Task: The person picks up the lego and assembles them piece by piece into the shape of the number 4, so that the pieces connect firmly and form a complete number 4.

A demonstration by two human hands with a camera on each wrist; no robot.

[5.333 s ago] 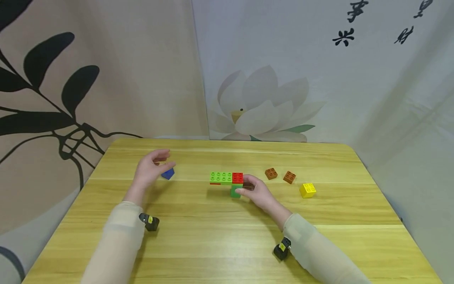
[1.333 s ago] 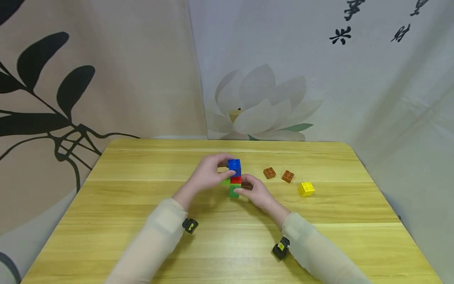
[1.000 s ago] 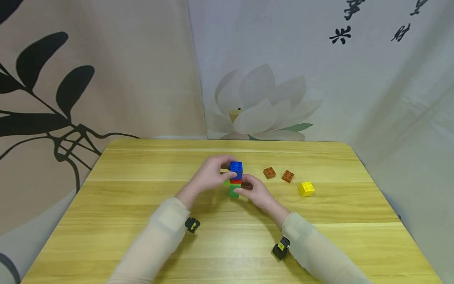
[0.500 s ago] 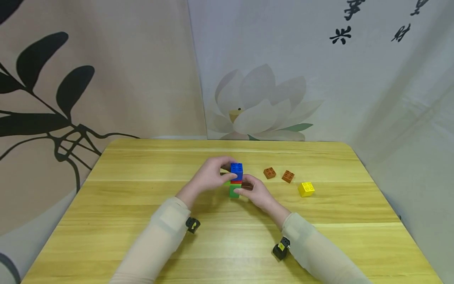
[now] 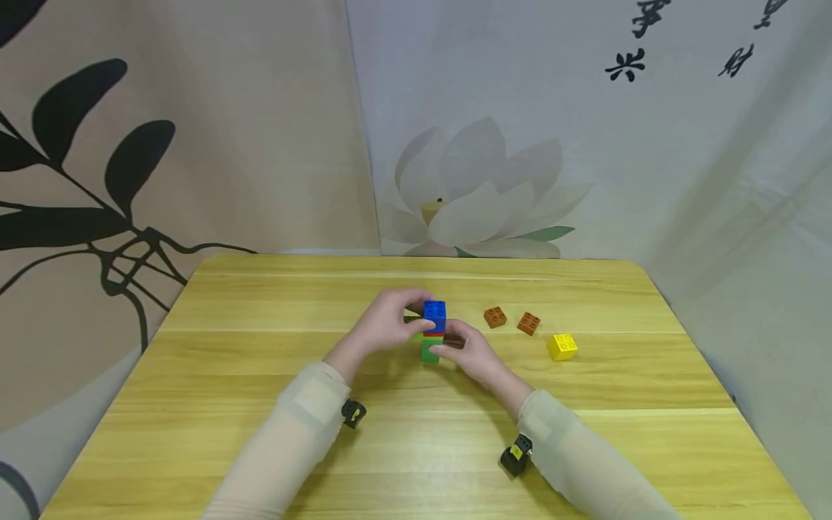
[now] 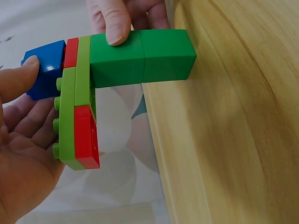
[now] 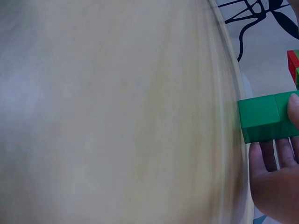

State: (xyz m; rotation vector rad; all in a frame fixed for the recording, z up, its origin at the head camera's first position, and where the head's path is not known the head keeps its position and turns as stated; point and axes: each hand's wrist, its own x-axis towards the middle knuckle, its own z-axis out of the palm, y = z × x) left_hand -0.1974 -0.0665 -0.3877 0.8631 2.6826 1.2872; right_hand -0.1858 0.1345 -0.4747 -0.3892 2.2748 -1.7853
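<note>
My left hand (image 5: 383,323) pinches a blue toy brick (image 5: 435,316) between thumb and fingers, on top of a stack of bricks. Directly beneath it in the left wrist view is a small red brick (image 6: 71,52), level with a long lime-green brick (image 6: 67,119) that juts out sideways. Another lime-green layer (image 6: 83,70) and a second red brick (image 6: 85,140) sit under that arm. Two green bricks (image 6: 167,56) form the upright base. My right hand (image 5: 477,355) grips the upper green brick, thumb on its near face. In the right wrist view the green column (image 7: 261,116) is partly covered by that thumb.
Two flat brown bricks (image 5: 495,317) (image 5: 529,323) and a taller yellow brick (image 5: 562,347) lie to the right of the stack on the wooden table (image 5: 416,448). A printed cloth backdrop (image 5: 286,144) hangs behind the table's far edge.
My left hand has brought the blue brick from the table's left side onto the red brick. Over the last second both have lowered slightly. My right hand keeps its grip on the green column.
</note>
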